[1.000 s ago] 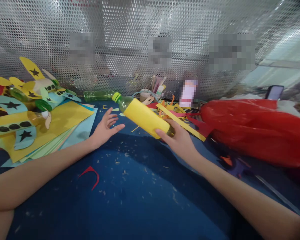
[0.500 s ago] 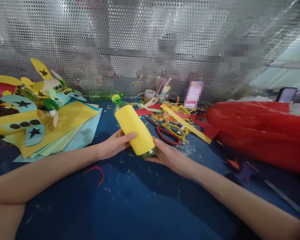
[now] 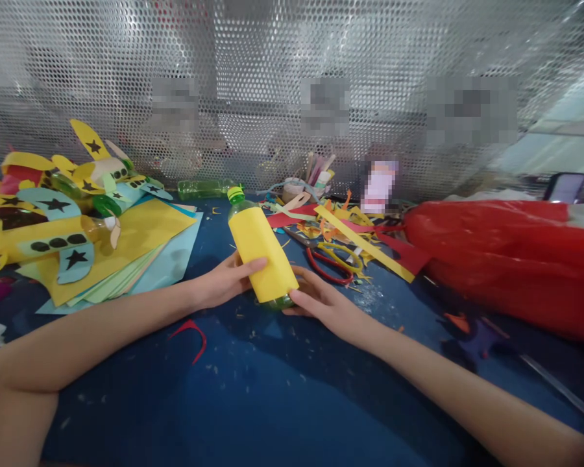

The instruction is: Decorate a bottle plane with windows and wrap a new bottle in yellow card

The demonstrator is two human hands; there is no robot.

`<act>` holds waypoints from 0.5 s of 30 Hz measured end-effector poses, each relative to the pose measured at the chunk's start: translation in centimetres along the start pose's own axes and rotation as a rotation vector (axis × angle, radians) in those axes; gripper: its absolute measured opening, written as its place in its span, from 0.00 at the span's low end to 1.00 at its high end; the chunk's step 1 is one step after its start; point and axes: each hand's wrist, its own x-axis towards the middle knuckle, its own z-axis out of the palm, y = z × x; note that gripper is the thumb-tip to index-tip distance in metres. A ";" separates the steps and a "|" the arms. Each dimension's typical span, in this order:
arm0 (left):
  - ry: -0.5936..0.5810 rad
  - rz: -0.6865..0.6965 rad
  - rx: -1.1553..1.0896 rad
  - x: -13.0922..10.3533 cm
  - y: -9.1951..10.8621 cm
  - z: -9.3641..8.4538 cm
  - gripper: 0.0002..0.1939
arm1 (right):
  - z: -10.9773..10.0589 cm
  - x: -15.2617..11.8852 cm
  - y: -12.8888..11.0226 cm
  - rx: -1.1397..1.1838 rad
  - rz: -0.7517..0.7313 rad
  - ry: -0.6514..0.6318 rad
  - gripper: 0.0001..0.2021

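A clear green plastic bottle [image 3: 235,194] with a bright green cap is tilted, its neck pointing up and to the left. Yellow paper [image 3: 263,250] wraps round its middle. My left hand [image 3: 228,279] grips the bottle's left side, thumb lying across the paper. At the base, my right hand [image 3: 324,301] holds the lower right end between thumb and fingers; some fingers are hidden behind it. Scissors [image 3: 328,259] with red and yellow handles lie just beyond my right hand. A curved red paper scrap [image 3: 194,337] rests on the blue table [image 3: 253,402] below my left forearm.
Paper-decorated bottle planes [image 3: 58,243] and stacked coloured sheets [image 3: 175,253] occupy the left. Paper scraps [image 3: 355,220] and a yellow strip [image 3: 365,243] lie behind the scissors. A red plastic bag [image 3: 506,259] fills the right. Another green bottle [image 3: 204,189] lies by the perforated metal screen [image 3: 263,65].
The wrapped bottle stands slightly more upright. My right hand's grip at the base has shifted, with its thumb now lower near the paper's edge. The whole view has shifted slightly.
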 end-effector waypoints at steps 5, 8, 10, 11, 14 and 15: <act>-0.059 0.011 0.013 0.1 0.0 -0.3 0.26 | 0.1 -0.1 -0.1 -0.017 -0.020 0.003 0.30; -0.094 0.034 -0.058 0.4 0.0 -0.4 0.29 | -0.1 -0.1 -0.2 0.001 0.012 0.048 0.28; -0.059 0.057 -0.098 0.6 0.0 -0.5 0.30 | -0.3 -0.1 -0.2 0.036 0.025 0.091 0.27; -0.029 0.075 -0.097 0.7 0.1 -0.5 0.30 | -0.3 -0.1 -0.2 0.037 0.030 0.105 0.27; 0.094 0.159 -0.040 0.8 0.5 -0.6 0.29 | -0.4 -0.1 -0.3 -0.076 -0.004 0.122 0.27; 0.139 0.191 -0.019 0.8 0.7 -0.7 0.28 | -0.4 0.0 -0.3 -0.134 -0.028 0.132 0.26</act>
